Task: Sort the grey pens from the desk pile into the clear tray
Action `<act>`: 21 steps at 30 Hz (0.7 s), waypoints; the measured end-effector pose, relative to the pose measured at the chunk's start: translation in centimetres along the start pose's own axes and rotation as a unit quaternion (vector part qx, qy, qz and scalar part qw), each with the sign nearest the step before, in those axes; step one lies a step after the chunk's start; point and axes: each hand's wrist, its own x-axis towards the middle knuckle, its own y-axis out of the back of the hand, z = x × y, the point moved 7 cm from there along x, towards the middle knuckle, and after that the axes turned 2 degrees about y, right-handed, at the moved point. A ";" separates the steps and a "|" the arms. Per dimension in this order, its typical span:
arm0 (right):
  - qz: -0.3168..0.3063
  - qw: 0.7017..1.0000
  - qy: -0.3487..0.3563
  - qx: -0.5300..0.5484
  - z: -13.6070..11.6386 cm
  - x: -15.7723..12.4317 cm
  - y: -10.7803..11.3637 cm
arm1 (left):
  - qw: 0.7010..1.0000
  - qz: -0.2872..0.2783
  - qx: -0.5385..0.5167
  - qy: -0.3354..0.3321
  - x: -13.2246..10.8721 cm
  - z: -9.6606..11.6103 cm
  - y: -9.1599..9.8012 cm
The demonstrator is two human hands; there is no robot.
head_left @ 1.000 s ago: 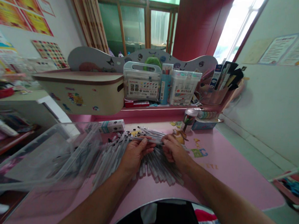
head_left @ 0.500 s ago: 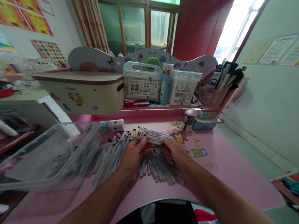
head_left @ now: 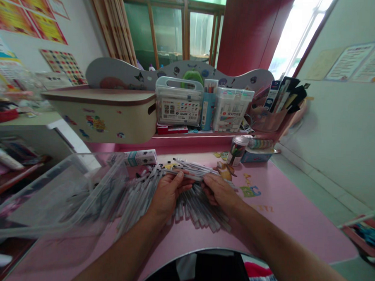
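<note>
Fingers of the left hand point(head_left: 168, 192) and right hand point(head_left: 219, 190) are curling shut around a small bundle of pens point(head_left: 189, 170), holding it just above the big pile of pens point(head_left: 160, 197) that is spreading across the pink counter point(head_left: 284, 211). A clear plastic bag point(head_left: 57, 193) is lying to the left, touching the pile. Loose ends are fanning out, so a pen is likely to be slipping free and rolling. Compared with half a second ago, the hands are sitting almost unchanged, the bundle tilting slightly.
</note>
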 end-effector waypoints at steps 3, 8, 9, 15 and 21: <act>-0.002 1.000 -0.002 0.018 -0.1 0.0 -0.2 | 1.000 0.004 0.002 -0.004 0.1 0.0 0.1; 0.005 0.996 -0.021 0.081 -0.3 -0.1 -0.3 | 1.000 0.012 -0.006 -0.015 0.2 0.2 0.2; 0.009 0.995 -0.025 0.100 -0.4 -0.1 -0.2 | 1.000 0.016 -0.010 -0.019 0.2 0.3 0.3; -0.054 0.963 -0.088 0.248 -0.3 -0.3 -0.4 | 0.998 0.018 -0.007 -0.054 0.0 0.9 0.4; -0.087 0.959 -0.139 0.232 0.6 -0.5 -1.0 | 0.990 -0.009 0.093 -0.102 -0.9 1.5 -0.3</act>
